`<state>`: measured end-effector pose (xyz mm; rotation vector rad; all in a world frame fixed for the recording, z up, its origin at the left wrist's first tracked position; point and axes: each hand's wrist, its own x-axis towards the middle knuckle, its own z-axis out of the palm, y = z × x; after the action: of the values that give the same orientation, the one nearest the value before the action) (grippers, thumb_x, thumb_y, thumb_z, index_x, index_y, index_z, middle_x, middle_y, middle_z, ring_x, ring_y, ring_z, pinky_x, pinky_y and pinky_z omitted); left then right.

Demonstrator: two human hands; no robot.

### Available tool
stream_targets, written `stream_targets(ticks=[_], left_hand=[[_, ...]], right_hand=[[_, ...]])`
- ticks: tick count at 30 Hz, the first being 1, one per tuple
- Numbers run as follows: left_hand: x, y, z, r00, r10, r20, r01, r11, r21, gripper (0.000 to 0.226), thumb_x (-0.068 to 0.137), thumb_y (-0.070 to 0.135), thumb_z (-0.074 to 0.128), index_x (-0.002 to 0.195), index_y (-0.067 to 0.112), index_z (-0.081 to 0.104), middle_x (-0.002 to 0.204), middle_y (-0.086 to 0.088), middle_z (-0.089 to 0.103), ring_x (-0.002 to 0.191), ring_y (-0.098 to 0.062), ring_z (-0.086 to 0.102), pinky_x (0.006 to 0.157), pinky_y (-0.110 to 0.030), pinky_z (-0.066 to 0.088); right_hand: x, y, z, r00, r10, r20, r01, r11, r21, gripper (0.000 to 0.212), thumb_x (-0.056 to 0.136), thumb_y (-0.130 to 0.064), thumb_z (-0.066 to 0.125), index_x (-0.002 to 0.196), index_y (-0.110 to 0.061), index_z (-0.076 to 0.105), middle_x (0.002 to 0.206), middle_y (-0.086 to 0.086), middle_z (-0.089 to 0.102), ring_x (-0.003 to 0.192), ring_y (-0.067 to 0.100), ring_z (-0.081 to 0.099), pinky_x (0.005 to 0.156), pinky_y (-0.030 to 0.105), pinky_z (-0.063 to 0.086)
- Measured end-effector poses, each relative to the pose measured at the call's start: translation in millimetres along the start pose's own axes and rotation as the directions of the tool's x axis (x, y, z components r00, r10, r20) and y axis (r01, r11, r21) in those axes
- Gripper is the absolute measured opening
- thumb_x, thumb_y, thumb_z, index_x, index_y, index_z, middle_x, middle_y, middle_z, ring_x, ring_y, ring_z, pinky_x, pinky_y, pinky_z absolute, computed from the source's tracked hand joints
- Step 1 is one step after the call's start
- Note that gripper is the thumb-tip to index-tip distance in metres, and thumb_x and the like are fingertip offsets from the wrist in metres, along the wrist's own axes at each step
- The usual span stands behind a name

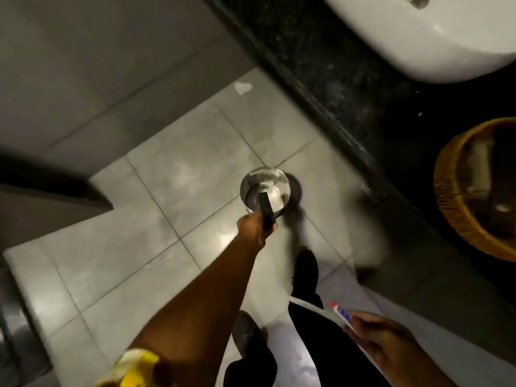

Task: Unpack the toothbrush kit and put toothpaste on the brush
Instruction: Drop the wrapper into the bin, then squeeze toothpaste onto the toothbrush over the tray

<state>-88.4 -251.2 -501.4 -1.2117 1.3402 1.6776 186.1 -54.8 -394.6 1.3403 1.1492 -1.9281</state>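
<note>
My left hand is stretched out over the tiled floor, fingers closed around a dark flat box that I take to be the kit's packaging, though the blur keeps me from reading it. The box's far end reaches over the rim of the small steel bin and hangs above its open mouth; a pale crumpled liner or paper shows inside the bin. My hand itself sits just on the near side of the bin, not touching its rim as far as I can tell.

My right hand is well away from the bin, low and close to my body, above my dark trouser leg. It is curled around two things at once: a small toothpaste tube with a red cap, pointing back toward the bin, and a thin white toothbrush whose free end also runs out toward the bin, just beside the tube. I cannot tell whether the brush head is bare.

Between the bin and my right hand stands my black shoe. Beyond the bin, on the far right, the dark stone bench carries a white basin and a wicker basket.
</note>
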Motion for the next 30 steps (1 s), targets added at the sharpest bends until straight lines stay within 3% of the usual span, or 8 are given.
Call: stream_targets(ticks=[2, 6, 9, 14, 18, 23, 27, 30], left_hand=[[44, 1, 8, 1.0, -0.011, 0.027, 0.008, 0.997, 0.078, 0.027, 0.093, 0.011, 0.061, 0.12, 0.007, 0.056, 0.104, -0.016, 0.061, 0.073, -0.024, 0.062, 0.079, -0.044, 0.059], [72, -13, 2, 0.999, 0.025, -0.038, -0.011, 0.942, 0.336, 0.026, 0.085, 0.022, 0.072, 0.104, 0.007, 0.062, 0.086, -0.01, 0.057, 0.083, -0.029, 0.061, 0.066, -0.037, 0.052], [28, -32, 2, 0.993, 0.053, 0.107, -0.103, 0.83, 0.549, 0.001, 0.083, 0.018, 0.064, 0.082, 0.018, 0.063, 0.092, -0.011, 0.065, 0.084, -0.028, 0.062, 0.064, -0.03, 0.044], [-97, -59, -12, 0.903, -0.161, 0.398, -0.193, 0.675, 0.712, 0.016, 0.099, 0.018, 0.059, 0.107, 0.015, 0.073, 0.105, -0.014, 0.078, 0.069, -0.015, 0.071, 0.046, -0.02, 0.046], [-178, -46, -14, 0.818, -0.096, 0.568, -0.417, 0.581, 0.699, 0.016, 0.096, 0.017, 0.06, 0.087, 0.015, 0.073, 0.083, -0.011, 0.073, 0.047, -0.01, 0.057, 0.046, -0.021, 0.042], [-260, -8, 20, 0.764, -0.025, 0.644, -0.54, 0.521, 0.661, 0.022, 0.081, 0.016, 0.055, 0.071, 0.018, 0.074, 0.071, -0.013, 0.071, 0.056, -0.023, 0.06, 0.049, -0.026, 0.045], [-305, 11, 69, 0.717, 0.028, 0.696, -0.602, 0.529, 0.599, 0.023, 0.081, -0.003, 0.049, 0.076, 0.011, 0.066, 0.079, -0.014, 0.072, 0.064, -0.026, 0.069, 0.047, -0.027, 0.043], [-331, 15, 113, 0.711, 0.053, 0.701, -0.623, 0.509, 0.594, 0.026, 0.094, -0.011, 0.041, 0.089, 0.003, 0.062, 0.08, -0.021, 0.068, 0.052, -0.02, 0.068, 0.041, -0.023, 0.042]], right_hand=[[20, -3, 3, 0.992, 0.128, -0.002, -0.128, 0.99, -0.054, 0.082, 0.021, -0.016, 0.1, 0.092, 0.013, 0.07, 0.079, 0.02, 0.077, 0.072, 0.03, 0.076, 0.072, 0.034, 0.061], [43, -7, 1, 0.98, 0.182, -0.077, -0.184, 0.983, -0.021, 0.03, 0.084, -0.004, 0.067, 0.111, 0.009, 0.067, 0.079, 0.018, 0.078, 0.087, 0.034, 0.07, 0.066, 0.034, 0.061], [45, -18, -4, 0.989, 0.134, -0.069, -0.136, 0.99, -0.035, 0.036, 0.061, -0.014, 0.086, 0.091, 0.005, 0.077, 0.082, 0.02, 0.079, 0.071, 0.029, 0.077, 0.059, 0.032, 0.064], [13, -53, 12, 0.988, -0.141, -0.064, 0.13, 0.98, -0.154, 0.03, 0.059, -0.034, 0.086, 0.078, -0.01, 0.081, 0.087, 0.019, 0.078, 0.08, 0.03, 0.077, 0.072, 0.034, 0.063], [-40, -90, 20, 0.941, -0.33, -0.071, 0.311, 0.931, -0.192, 0.017, 0.078, 0.008, 0.072, 0.089, -0.002, 0.08, 0.089, 0.024, 0.078, 0.083, 0.031, 0.076, 0.066, 0.023, 0.059], [-118, -151, 13, 0.873, -0.488, 0.004, 0.472, 0.843, -0.257, 0.015, 0.073, 0.004, 0.079, 0.085, -0.004, 0.081, 0.083, 0.021, 0.078, 0.076, 0.023, 0.07, 0.065, 0.022, 0.055], [-176, -204, -18, 0.741, -0.669, -0.057, 0.624, 0.717, -0.311, 0.022, 0.074, 0.011, 0.075, 0.092, -0.002, 0.078, 0.094, 0.019, 0.077, 0.094, 0.024, 0.066, 0.078, 0.021, 0.057], [-206, -236, -55, 0.609, -0.77, -0.193, 0.668, 0.628, -0.398, 0.024, 0.069, -0.007, 0.083, 0.09, -0.02, 0.082, 0.106, 0.008, 0.075, 0.14, 0.017, 0.041, 0.115, 0.037, 0.037]])
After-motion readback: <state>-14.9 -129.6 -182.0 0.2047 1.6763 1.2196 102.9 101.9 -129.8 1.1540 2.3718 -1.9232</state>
